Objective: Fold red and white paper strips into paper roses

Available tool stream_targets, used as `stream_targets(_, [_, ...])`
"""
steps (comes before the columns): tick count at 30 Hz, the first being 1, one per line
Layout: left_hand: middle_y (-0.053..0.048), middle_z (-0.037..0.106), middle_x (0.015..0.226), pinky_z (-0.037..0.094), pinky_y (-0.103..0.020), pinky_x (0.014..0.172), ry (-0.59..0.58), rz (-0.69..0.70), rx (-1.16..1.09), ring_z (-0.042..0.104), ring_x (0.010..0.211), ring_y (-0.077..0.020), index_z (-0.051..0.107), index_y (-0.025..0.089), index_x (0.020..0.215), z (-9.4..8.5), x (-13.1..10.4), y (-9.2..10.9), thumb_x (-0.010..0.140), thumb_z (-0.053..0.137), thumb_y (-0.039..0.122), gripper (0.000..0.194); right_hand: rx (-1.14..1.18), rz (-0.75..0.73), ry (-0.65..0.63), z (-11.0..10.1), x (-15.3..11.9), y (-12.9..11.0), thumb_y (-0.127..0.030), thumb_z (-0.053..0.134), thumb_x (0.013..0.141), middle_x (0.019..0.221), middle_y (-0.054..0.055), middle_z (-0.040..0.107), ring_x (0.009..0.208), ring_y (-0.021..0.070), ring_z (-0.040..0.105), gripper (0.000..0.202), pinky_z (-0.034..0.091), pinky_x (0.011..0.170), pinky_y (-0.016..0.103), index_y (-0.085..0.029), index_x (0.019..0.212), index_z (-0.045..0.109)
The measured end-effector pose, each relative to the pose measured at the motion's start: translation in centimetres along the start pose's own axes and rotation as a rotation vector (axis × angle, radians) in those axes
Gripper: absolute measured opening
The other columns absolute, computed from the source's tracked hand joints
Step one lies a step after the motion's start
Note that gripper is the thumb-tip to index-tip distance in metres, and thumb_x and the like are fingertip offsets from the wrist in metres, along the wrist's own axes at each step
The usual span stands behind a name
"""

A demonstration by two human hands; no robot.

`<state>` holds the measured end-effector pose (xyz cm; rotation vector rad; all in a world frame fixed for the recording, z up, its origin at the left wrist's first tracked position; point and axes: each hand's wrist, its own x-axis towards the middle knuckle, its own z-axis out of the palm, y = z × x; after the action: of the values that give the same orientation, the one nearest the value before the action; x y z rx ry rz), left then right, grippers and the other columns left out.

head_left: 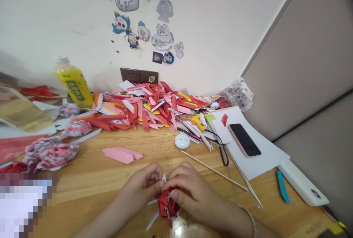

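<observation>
A red and white folded paper flower (167,206) is between my hands, low in the middle of the head view, with white paper strips sticking out on its left. My right hand (193,188) is closed around the flower's upper right side, thumb on top. At its upper left edge, the fingertips of my left hand (147,183) pinch a white paper strip (164,178). My fingers cover part of the flower's top. Beyond my left hand lie folded pink paper pieces (122,155).
A heap of folded paper strips (149,105) lies along the wall. Pink-and-white paper flowers (51,153) and a yellow drink bottle (74,82) are at left. To the right are a wooden stick (215,170), glue gun (199,123), white sheets (250,168) and phone (244,139).
</observation>
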<state>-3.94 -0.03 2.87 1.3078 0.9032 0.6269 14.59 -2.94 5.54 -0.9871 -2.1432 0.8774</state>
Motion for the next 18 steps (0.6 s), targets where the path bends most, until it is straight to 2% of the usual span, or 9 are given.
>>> stream_targets(4, [0.007,0.054,0.056,0.035,-0.022,0.050,-0.059,-0.070,-0.106,0.047,0.049,-0.0090,0.044,0.020,0.069,-0.04,-0.21,0.58,0.067,0.069,0.060,0.047,0.038,-0.032,0.006,-0.36,0.07,0.17,-0.041,0.038,0.099,0.086,0.005,0.065,0.086,0.0180,0.055,0.039,0.041,0.081,0.033,-0.022,0.088,0.070])
stream_targets(7, [0.007,0.055,0.054,0.039,-0.023,0.052,-0.011,-0.042,-0.055,0.051,0.050,-0.0103,0.046,0.020,0.069,0.17,-0.42,0.91,0.068,0.068,0.060,0.046,0.058,-0.056,0.000,-0.63,0.23,0.15,-0.040,0.043,0.098,0.086,0.003,0.068,0.085,0.0175,0.057,0.033,0.041,0.083,0.033,-0.022,0.089,0.070])
stream_targets(12, [0.007,0.053,0.054,0.039,-0.023,0.050,0.025,-0.022,-0.059,0.051,0.048,-0.0108,0.044,0.021,0.068,0.19,-0.32,0.60,0.066,0.068,0.063,0.048,0.006,-0.115,0.026,-0.70,0.42,0.07,-0.041,0.035,0.100,0.083,0.004,0.070,0.081,0.0166,0.058,0.047,0.041,0.080,0.033,-0.020,0.076,0.069])
stream_targets(18, [0.007,0.052,0.055,0.038,-0.023,0.051,0.015,0.017,-0.047,0.049,0.050,-0.0109,0.044,0.021,0.069,0.10,-0.11,0.17,0.071,0.065,0.060,0.044,-0.012,-0.169,0.051,-0.66,0.39,0.51,-0.045,0.031,0.101,0.073,0.005,0.068,0.072,0.0158,0.056,0.054,0.041,0.072,0.031,-0.018,0.074,0.068])
